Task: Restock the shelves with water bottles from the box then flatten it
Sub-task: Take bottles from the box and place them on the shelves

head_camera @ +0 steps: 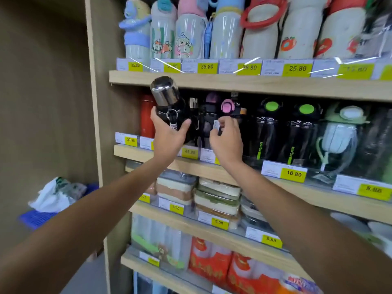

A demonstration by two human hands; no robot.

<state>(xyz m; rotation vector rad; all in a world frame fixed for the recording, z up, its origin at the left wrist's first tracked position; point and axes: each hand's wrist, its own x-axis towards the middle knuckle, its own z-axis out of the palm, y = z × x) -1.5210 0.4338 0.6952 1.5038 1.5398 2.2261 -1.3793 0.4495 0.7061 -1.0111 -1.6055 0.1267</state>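
At the left end of the middle wooden shelf [131,151], the left hand [169,134] grips a tilted black water bottle with a shiny metal cap [165,96] round its body. The bottle looks rigid, glossy and likely slippery. The right hand [226,143] pinches a small white tag [216,125] among the shelved bottles. The upper shelf board [254,85] sits close above the cap, and the gap right of the red bottle [146,115] seems tight.

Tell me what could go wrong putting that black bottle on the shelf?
The left hand grips the black bottle tilted, its shiny cap near the upper shelf edge: it might bump. The row is crowded; pushing in could topple the pink-lid bottle. The right hand pinches a white tag, which might tear.
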